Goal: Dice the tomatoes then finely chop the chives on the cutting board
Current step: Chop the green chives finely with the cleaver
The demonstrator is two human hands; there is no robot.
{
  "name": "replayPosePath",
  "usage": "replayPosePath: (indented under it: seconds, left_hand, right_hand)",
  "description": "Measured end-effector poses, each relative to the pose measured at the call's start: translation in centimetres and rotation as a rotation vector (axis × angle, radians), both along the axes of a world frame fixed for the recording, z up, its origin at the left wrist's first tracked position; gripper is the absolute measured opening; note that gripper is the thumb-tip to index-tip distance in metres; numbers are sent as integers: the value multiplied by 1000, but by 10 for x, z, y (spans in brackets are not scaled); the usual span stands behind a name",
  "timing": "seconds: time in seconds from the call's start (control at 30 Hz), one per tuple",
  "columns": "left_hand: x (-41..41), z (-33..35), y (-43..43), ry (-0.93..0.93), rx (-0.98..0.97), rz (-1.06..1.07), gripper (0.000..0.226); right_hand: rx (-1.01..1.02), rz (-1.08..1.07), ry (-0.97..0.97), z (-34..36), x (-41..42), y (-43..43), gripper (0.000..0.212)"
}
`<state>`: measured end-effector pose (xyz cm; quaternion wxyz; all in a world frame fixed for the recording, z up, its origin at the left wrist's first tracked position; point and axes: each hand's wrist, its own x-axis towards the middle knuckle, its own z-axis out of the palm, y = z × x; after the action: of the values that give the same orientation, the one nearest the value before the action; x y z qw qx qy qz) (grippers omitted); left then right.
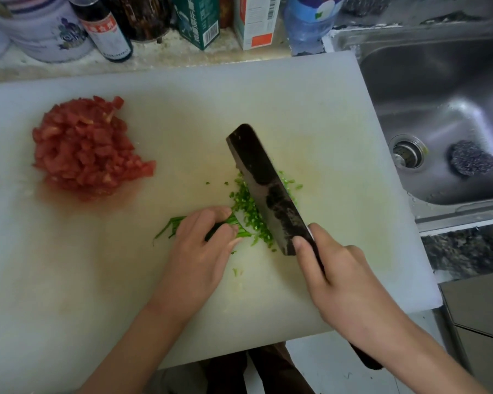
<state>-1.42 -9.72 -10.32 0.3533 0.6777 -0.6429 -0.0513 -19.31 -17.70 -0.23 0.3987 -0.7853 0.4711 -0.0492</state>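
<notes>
Head view, left to right: heap of diced red tomato [88,149] sits at the far left of the wide white plastic cutting board [310,103], well apart from the cutting zone, probably so its juice does not reach the greens. Next, the left hand [202,251] curls its fingers over the bundle of uncut green chive stalks [168,227], pinning them flat. Just beside it, the pile of finely chopped green chive bits [246,207] lies under the broad dark cleaver blade [265,189]. Further over, the right hand [345,282] is wrapped round the cleaver's handle, forefinger on the blade flank (for steering, I judge). Stainless steel sink [453,81] at far right. Tomato step looks done; chives partly chopped.
</notes>
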Motion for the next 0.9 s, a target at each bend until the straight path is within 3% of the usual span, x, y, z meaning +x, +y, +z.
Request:
replayPosePath:
  seconds: [0.23, 0.67, 0.8, 0.9]
  left_hand:
    - [-1, -2, -6, -3, -24, -10, 11]
    - [-2, -2, -5, 32, 28, 28, 22]
    - [-2, 1, -5, 34, 31, 29, 29]
    - [-1, 1, -4, 38, 32, 23, 26]
  right_hand:
    - [117, -3, -4, 7, -3, -1, 23]
    - [-11, 96, 22, -6, 2, 13, 25]
    - [-181, 150, 168, -6, 3, 21, 39]
    - [-217, 183, 328, -11, 5, 24, 26]
